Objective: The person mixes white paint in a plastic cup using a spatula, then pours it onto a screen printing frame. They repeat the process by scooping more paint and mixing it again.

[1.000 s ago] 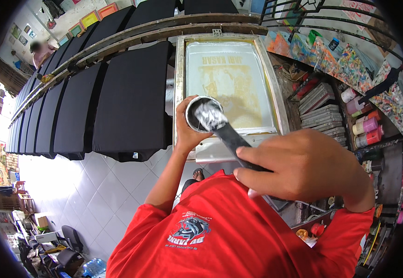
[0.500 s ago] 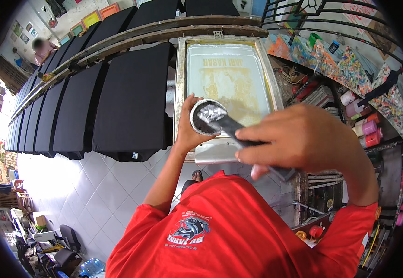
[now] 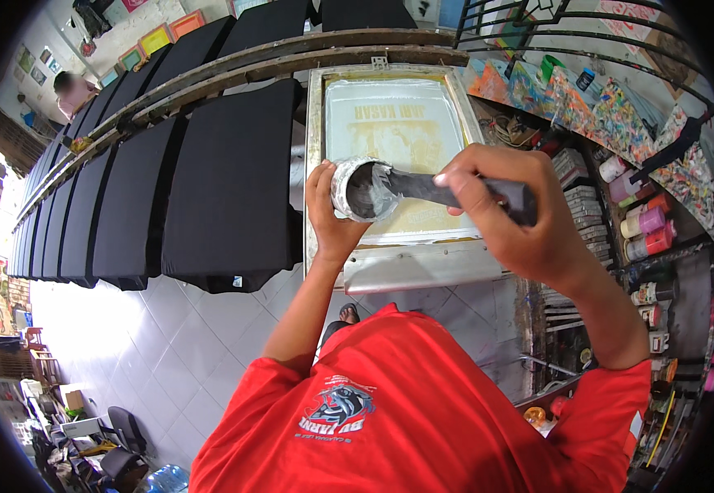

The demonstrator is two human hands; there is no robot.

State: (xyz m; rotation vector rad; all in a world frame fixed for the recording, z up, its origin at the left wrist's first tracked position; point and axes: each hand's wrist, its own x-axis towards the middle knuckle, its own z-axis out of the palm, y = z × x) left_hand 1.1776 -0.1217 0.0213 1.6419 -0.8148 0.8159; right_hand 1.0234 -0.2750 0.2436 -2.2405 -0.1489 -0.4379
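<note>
My left hand point(image 3: 328, 222) is wrapped round a small round tub point(image 3: 343, 191) coated with white paste. The tub is tipped on its side, its dark mouth facing right. In my right hand point(image 3: 517, 218) is a dark flat spatula point(image 3: 431, 189), its pale-smeared tip at the tub's mouth. Whitish paste hangs at the lip there. Beneath both hands lies a screen-printing frame point(image 3: 316, 123) with a pale mesh point(image 3: 381, 99) and a yellowish stencil pattern. The spatula's far end and part of the mesh are hidden by the hands and tub.
Left of the frame runs a row of boards covered in black cloth point(image 3: 229, 181), beside a long rail point(image 3: 283, 62). On the right, shelves hold several paint bottles point(image 3: 648, 222) below paint-splashed panels point(image 3: 628, 123). Another person point(image 3: 73, 94) stands at the far left.
The tub has tilted over to the right. My right hand has risen and turned, bringing the spatula nearly level at the tub's mouth, while the left hand still grips the tub.
</note>
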